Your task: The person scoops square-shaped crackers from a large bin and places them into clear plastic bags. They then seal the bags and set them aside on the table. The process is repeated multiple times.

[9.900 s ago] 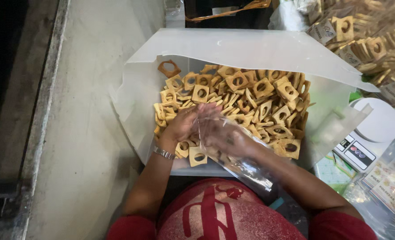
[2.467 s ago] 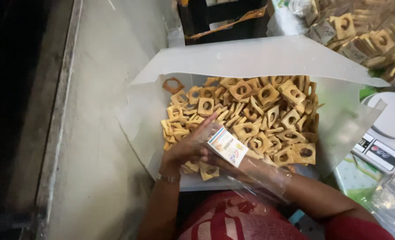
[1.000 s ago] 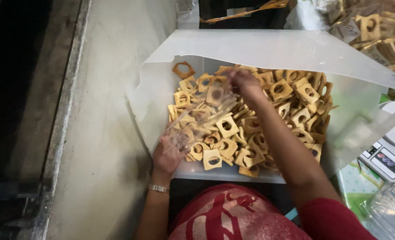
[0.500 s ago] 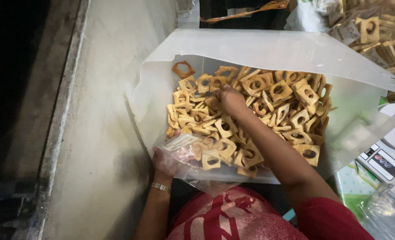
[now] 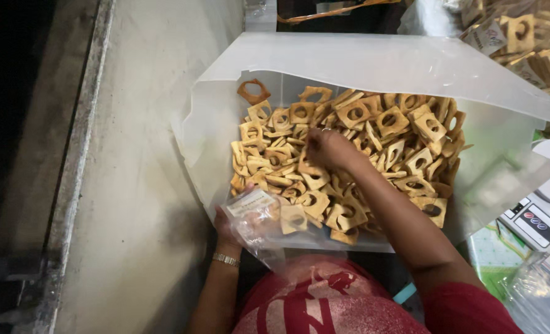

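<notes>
A large container lined with white plastic (image 5: 361, 59) holds a heap of square tan crackers with round holes (image 5: 405, 139). My left hand (image 5: 228, 226) grips a small clear plastic bag (image 5: 256, 216) with a white label at the container's near left corner. My right hand (image 5: 327, 148) reaches into the middle of the heap, fingers closed around a few crackers.
A digital scale (image 5: 544, 213) sits to the right of the container. Filled packets of crackers (image 5: 522, 37) pile up at the top right. Bare concrete floor (image 5: 133, 167) runs along the left, edged by a dark gutter (image 5: 15, 142).
My right hand moved from the far side of the heap back toward its middle. My left hand lowered the clear bag to the container's near edge.
</notes>
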